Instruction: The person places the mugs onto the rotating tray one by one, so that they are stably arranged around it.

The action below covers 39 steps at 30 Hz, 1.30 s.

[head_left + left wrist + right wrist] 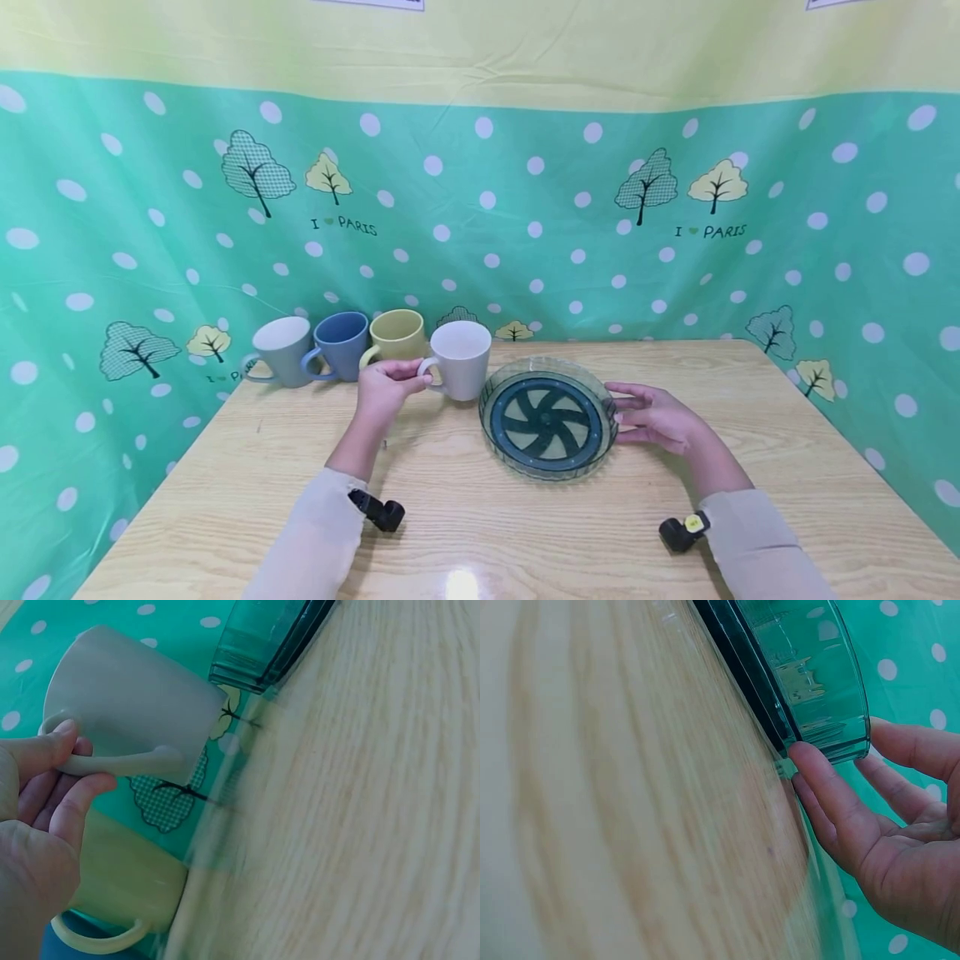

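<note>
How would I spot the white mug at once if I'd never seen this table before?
On the wooden table, look for the round clear tray. The white mug is just left of it, between the tray and the yellow mug. Unlike the yellow, blue and grey mugs, it has its handle pinched by the person's left hand.

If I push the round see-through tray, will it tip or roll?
The tray probably won't tip or roll, because it's low, wide and open side up. It might slide, since the table looks smooth and shiny. Its clear wall looks stiff and thin, so it may crack if dropped.
</note>
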Available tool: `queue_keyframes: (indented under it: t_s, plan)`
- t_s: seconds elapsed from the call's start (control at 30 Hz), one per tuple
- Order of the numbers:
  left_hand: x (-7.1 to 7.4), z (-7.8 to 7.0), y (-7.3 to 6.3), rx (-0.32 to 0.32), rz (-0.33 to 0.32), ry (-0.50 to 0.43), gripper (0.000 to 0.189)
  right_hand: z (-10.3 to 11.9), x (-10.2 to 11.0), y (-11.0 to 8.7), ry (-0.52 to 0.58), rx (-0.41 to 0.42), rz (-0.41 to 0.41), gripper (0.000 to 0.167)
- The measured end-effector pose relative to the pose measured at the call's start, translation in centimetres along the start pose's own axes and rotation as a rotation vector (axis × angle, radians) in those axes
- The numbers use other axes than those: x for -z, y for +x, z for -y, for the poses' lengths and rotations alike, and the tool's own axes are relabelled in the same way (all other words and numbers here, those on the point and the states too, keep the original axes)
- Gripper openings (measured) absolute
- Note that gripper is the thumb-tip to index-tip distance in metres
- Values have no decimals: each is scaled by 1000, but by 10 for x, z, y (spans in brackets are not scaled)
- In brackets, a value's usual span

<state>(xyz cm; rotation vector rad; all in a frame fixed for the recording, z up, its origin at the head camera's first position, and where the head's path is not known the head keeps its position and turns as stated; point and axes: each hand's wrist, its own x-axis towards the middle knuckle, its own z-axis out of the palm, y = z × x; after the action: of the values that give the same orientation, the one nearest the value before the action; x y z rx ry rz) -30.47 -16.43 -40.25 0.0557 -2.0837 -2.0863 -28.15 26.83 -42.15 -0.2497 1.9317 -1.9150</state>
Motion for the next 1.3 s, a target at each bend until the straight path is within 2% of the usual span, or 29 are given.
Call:
queue_keyframes:
  t_s: [0.73,0.97,1.1,1.3]
  plan:
    - [-9,-19,4,-45,19,-14,35,-1,3,-1,-11,6,16,70]
    - [-14,-24,2,-64,43,-37,36,0,1,-2,1,3,24,71]
    - [-18,-26,3,-55,60,-43,35,0,1,-1,-2,3,21,71]
    - [-25,-29,2,-72,92,-10,34,0,0,-1,0,9,19,71]
